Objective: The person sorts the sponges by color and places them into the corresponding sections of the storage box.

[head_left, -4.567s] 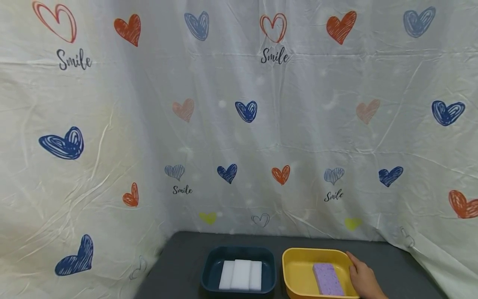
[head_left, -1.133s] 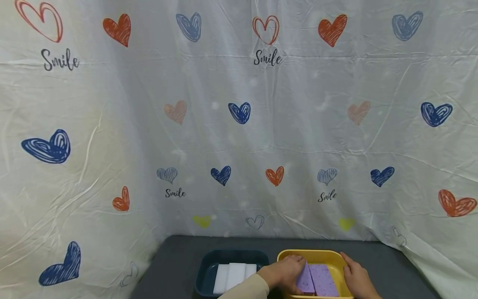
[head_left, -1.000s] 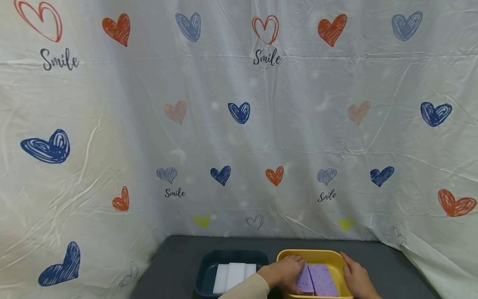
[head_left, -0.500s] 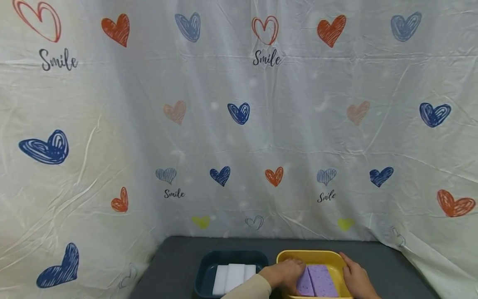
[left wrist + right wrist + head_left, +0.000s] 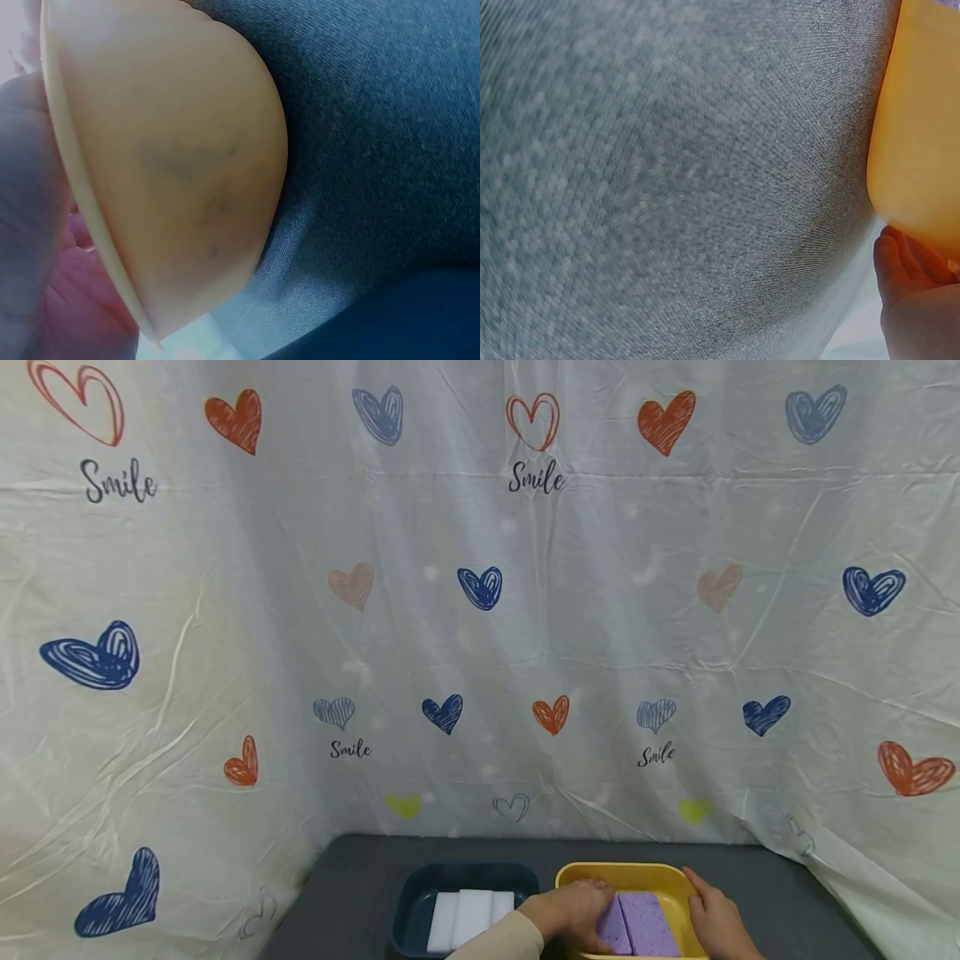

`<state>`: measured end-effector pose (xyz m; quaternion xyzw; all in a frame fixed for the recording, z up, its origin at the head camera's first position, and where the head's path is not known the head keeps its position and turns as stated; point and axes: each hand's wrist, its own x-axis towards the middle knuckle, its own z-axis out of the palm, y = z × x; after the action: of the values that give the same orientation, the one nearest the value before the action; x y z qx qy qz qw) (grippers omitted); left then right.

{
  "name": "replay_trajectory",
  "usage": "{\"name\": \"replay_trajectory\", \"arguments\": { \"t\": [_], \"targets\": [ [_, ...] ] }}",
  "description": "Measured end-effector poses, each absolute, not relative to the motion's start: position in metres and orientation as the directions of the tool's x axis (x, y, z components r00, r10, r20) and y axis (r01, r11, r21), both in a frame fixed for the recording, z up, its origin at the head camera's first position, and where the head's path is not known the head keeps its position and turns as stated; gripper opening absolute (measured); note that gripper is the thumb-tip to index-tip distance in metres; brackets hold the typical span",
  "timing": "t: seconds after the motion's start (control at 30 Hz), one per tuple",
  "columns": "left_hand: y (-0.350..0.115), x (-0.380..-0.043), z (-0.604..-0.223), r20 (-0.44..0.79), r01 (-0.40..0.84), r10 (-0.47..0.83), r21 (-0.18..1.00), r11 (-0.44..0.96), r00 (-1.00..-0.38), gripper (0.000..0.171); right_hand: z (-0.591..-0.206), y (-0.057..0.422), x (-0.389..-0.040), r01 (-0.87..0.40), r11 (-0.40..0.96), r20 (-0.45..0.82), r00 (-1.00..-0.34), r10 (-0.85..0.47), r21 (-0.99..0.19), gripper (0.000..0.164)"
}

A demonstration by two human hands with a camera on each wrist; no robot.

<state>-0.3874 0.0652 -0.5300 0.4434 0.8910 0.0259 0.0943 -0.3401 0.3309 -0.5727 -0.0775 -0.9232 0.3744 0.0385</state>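
Two speckled purple sponges lie side by side in a yellow plastic tub [image 5: 637, 878] in the head view. My left hand [image 5: 573, 910] reaches over the tub's left side and grips the left purple sponge [image 5: 613, 933]; its palm hides part of that sponge. Beside it lies the right purple sponge [image 5: 651, 927], with no hand on it. At the tub's right rim my right hand [image 5: 718, 917] holds on. In the right wrist view its fingers curl at the yellow wall [image 5: 922, 127]. The left wrist view shows the tub's outer wall [image 5: 187, 150], smudged, with the left hand over its rim.
A dark blue tub [image 5: 403, 914] stands just left of the yellow one, with several white sponges [image 5: 472, 917] in it. My left sleeve [image 5: 506, 941] passes over its right corner. Both tubs rest on a dark grey table [image 5: 352, 885], backed by a heart-printed curtain [image 5: 600, 635].
In the oldest frame, one purple sponge was in the yellow tub and the left hand was out of view. The left hand and second purple sponge are there now. The last second shows hardly any movement.
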Motion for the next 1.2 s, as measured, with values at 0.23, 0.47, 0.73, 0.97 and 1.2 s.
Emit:
{"name": "replay_trajectory", "arguments": {
  "t": [0.23,0.47,0.73,0.97,1.2],
  "targets": [
    [0.064,-0.386,-0.523,-0.137,0.758,0.78,0.186,0.625,-0.61,0.069,-0.572,0.333,-0.34,0.108,0.713,0.018,-0.986,0.167,-0.693,0.054],
    [0.063,-0.382,-0.519,-0.077,0.781,0.806,0.21,0.588,-0.586,0.066,-0.572,0.336,-0.339,0.127,0.705,-0.009,-0.986,0.168,-0.698,0.055],
    [0.066,-0.365,-0.511,-0.05,0.79,0.82,0.241,0.564,-0.57,0.072,-0.571,0.337,-0.337,0.102,0.724,0.021,-0.987,0.158,-0.683,0.055],
    [0.073,-0.346,-0.506,-0.037,0.845,0.876,0.245,0.475,-0.481,0.07,-0.571,0.34,-0.337,0.079,0.717,0.034,-0.989,0.142,-0.692,0.054],
    [0.082,-0.323,-0.5,-0.065,0.911,0.937,0.219,0.348,-0.342,0.061,-0.571,0.341,-0.337,0.039,0.732,0.091,-0.986,0.136,-0.68,0.053]
  ]
}}
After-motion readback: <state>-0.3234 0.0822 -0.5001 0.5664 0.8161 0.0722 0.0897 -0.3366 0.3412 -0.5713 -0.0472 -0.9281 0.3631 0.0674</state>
